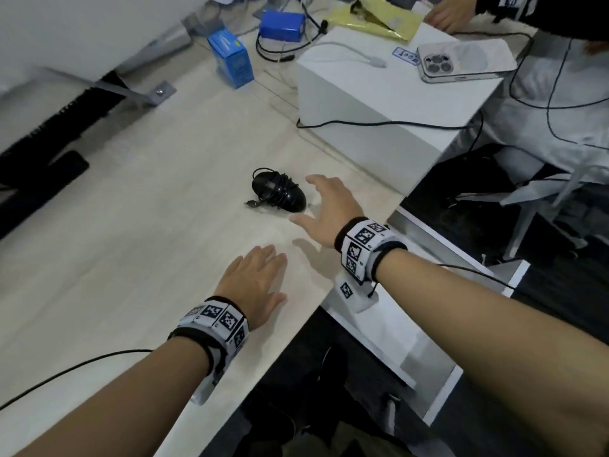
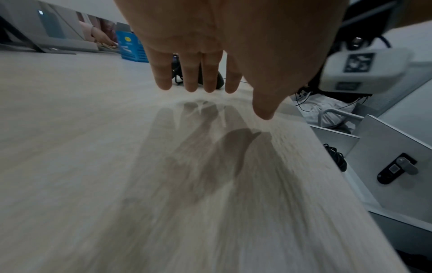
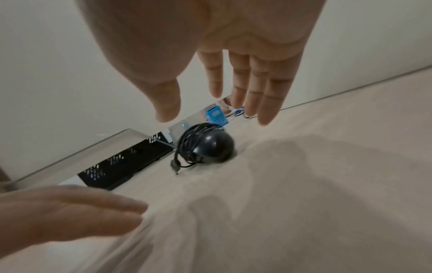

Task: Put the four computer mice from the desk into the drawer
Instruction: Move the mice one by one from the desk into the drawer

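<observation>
Head view, mouse: your one black mouse [image 1: 279, 192] on the desk [image 1: 138, 225] is glossy and egg-shaped, its thin cable wound round the body with the plug lying loose at its left.
Head view, right hand: your right hand [image 1: 324, 211] hovers just right of the mouse, fingers spread apart and gently arched, thumb nearest you; nothing is gripped.
Head view, left hand: your left hand [image 1: 255, 285] lies flat, palm down, fingers straight and close together, nearer you than the mouse and apart from it.
Head view, drawer: the white drawer [image 1: 395, 331] stands pulled out below the desk's right edge.
Head view, surroundings: a matte white box [image 1: 379, 103] with a phone [image 1: 461, 62] on top sits behind; a blue carton [image 1: 232, 59] stands further back.
Left wrist view: your straight fingers [image 2: 190, 73] hang over pale wood-grain laminate; the mouse [image 2: 218, 81] peeks out beyond the fingertips. A dark corded shape lies inside the drawer [image 2: 378, 147], too hidden to name.
Right wrist view: the mouse [image 3: 210, 147] lies beyond and below your open fingers [image 3: 268, 96], untouched; its shell is smooth and shiny.
</observation>
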